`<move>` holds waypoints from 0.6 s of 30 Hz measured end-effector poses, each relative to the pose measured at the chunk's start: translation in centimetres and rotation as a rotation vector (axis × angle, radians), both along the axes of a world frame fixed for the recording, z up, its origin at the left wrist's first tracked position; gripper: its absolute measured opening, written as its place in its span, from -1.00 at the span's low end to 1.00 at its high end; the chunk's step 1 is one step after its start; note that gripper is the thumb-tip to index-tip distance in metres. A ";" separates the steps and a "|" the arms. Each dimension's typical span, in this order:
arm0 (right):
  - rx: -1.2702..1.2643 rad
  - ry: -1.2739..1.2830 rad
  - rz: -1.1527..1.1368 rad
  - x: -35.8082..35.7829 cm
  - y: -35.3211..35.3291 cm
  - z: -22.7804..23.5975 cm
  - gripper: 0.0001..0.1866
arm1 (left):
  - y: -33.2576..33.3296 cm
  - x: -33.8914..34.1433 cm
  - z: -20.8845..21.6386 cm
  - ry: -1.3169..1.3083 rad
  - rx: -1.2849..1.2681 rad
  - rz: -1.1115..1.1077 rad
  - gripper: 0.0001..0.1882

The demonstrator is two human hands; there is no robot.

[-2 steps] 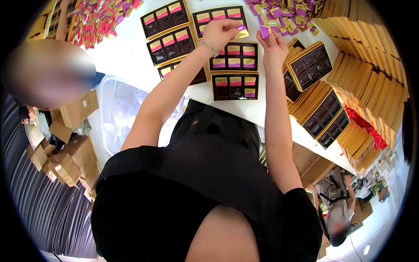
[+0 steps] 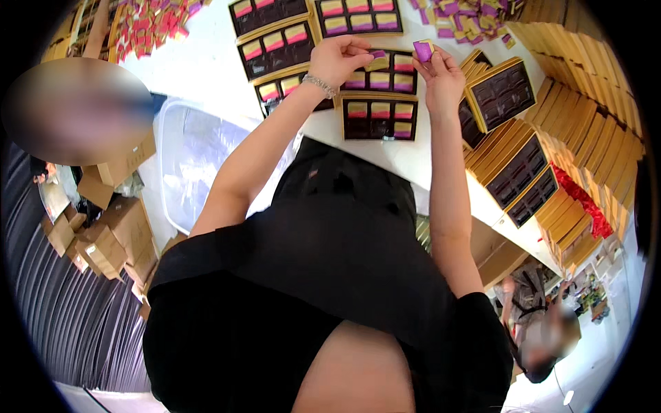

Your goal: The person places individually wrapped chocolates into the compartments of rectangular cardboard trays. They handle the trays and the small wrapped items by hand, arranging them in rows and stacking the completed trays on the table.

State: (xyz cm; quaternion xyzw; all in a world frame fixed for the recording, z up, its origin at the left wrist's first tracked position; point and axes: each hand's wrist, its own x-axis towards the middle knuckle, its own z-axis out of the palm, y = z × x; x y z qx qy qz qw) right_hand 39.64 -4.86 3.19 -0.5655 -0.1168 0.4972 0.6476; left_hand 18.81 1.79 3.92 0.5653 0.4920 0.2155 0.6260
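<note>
My left hand (image 2: 334, 60) pinches a small purple-and-gold wrapped square (image 2: 376, 60) above the middle black tray (image 2: 352, 92). To its right, my right hand (image 2: 443, 79) holds another purple-and-gold square (image 2: 423, 50) between thumb and fingers. Nearest me lies a gold-edged black tray (image 2: 379, 131). Its far row holds pink-and-gold squares, and one purple-and-gold square sits at the right of its near row; the other near compartments are bare. Beyond the middle tray, a far tray (image 2: 358, 15) has pink squares in one row and purple ones in the other.
Half-filled trays (image 2: 279, 49) lie left of my left hand. Loose pink squares (image 2: 155, 27) and purple squares (image 2: 471, 17) are heaped at the far side. Stacked trays (image 2: 501, 96) stand on the right. A clear plastic bin (image 2: 200, 165) is at left; other people are nearby.
The whole view has shifted slightly, with the trays now higher in it. Both hands have come nearer to the closest tray, each with its square still in the fingers.
</note>
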 end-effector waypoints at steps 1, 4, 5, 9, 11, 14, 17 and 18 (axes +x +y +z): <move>-0.078 -0.049 0.044 -0.2 -1.5 -0.2 -0.76 | -1.4 -1.1 0.1 -0.010 -0.021 -0.009 -0.77; -0.267 -0.323 0.342 -1.7 -6.1 0.8 -0.77 | -5.6 -4.1 -0.9 0.178 -0.058 -0.053 -0.81; -0.384 -0.413 0.466 -2.1 -7.9 0.1 -0.78 | -7.2 -4.4 -0.4 0.251 -0.058 -0.073 -0.82; -0.462 -0.475 0.594 -4.0 -12.5 0.5 -0.79 | -11.2 -5.5 -1.9 0.338 0.239 -0.194 -0.86; -0.566 -0.585 0.648 -4.9 -12.6 2.2 -0.81 | -12.6 -5.4 -2.8 0.338 0.311 -0.166 -0.87; -0.254 -1.218 0.637 -5.1 -13.8 1.3 -0.83 | -13.8 -4.7 -3.6 0.373 0.489 -0.144 -0.89; -0.204 -1.466 0.709 -6.1 -14.1 0.9 -0.81 | -13.9 -4.3 -3.5 0.444 0.661 -0.161 -0.89; -0.181 -1.509 0.718 -6.5 -14.2 0.9 -0.80 | -13.9 -4.4 -3.6 0.452 0.661 -0.164 -0.89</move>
